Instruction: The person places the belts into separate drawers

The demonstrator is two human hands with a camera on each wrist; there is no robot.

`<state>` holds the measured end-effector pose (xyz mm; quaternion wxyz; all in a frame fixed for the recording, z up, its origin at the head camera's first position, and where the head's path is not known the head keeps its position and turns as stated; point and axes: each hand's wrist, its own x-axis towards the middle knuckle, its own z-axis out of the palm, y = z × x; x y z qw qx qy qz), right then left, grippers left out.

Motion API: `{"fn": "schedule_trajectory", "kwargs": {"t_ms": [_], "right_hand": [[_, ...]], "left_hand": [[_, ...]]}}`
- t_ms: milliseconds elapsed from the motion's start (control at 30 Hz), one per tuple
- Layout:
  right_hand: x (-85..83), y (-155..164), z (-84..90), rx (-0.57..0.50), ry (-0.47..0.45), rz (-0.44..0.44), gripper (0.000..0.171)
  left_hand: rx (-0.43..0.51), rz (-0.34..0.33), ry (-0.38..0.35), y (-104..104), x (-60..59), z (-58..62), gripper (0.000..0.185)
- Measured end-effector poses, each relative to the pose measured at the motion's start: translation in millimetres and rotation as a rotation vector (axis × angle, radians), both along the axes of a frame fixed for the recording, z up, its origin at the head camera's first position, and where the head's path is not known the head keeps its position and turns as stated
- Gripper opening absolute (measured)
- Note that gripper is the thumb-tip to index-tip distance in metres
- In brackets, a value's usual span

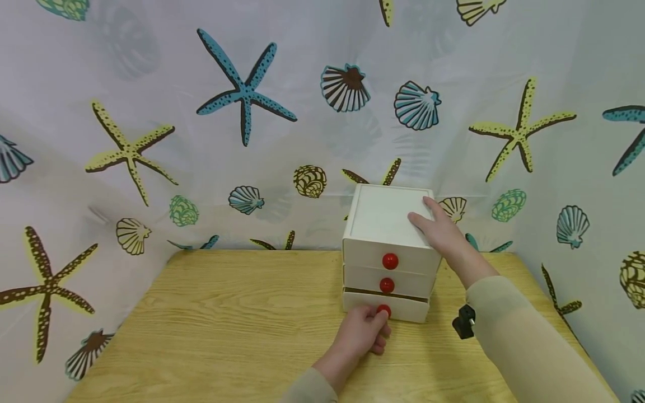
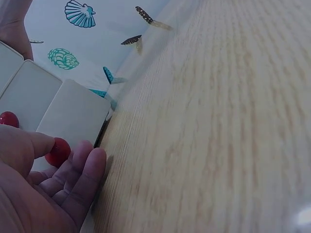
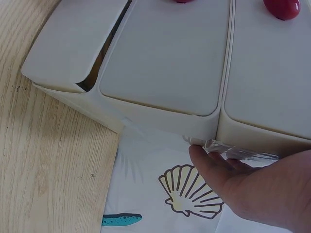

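On the counter [image 1: 227,313], the bottom drawer's red knob [image 1: 384,310] is pinched by the curled fingers [image 2: 73,179] of the left hand [image 1: 360,333]. The drawer chest [image 1: 388,252] is steadied from above by the right hand [image 1: 440,226], fingers laid flat and straight.

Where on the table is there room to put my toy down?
The wooden table is bare left of the white drawer box, from the curtain edge to the front edge. It is crowded at the box: the left hand pinches the bottom red knob, and the right hand rests on top.
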<state>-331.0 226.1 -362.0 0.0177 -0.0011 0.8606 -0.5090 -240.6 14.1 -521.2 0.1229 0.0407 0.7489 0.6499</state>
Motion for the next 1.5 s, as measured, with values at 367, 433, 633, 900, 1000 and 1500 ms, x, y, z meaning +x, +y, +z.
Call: {"fn": "schedule_trajectory", "kwargs": {"t_ms": [367,433,633,900,1000,1500], "right_hand": [[-0.1,1,2.4,0.004,-0.008,0.01,0.083],[0.4,0,3.8,0.003,-0.009,0.008,0.083],[1.0,-2,7.1,0.007,-0.008,0.005,0.082],[0.1,-3,7.4,0.008,-0.026,0.004,0.082],[1.1,-2,7.8,0.012,-0.021,0.012,0.081],[-5.5,7,2.9,0.06,-0.01,0.04,0.086]], "left_hand": [[-0.012,-0.016,0.007,1,-7.2,-1.7,0.029],[-0.012,-0.013,0.003,1,-7.7,-0.6,0.028],[0.002,-0.008,-0.01,1,-8.2,3.5,0.026],[-0.013,-0.026,0.001,-1,-8.7,3.6,0.024],[-0.015,-0.028,-0.001,-1,-9.1,2.9,0.025],[-0.024,-0.02,0.012,2,-18.8,-2.4,0.024]]}}
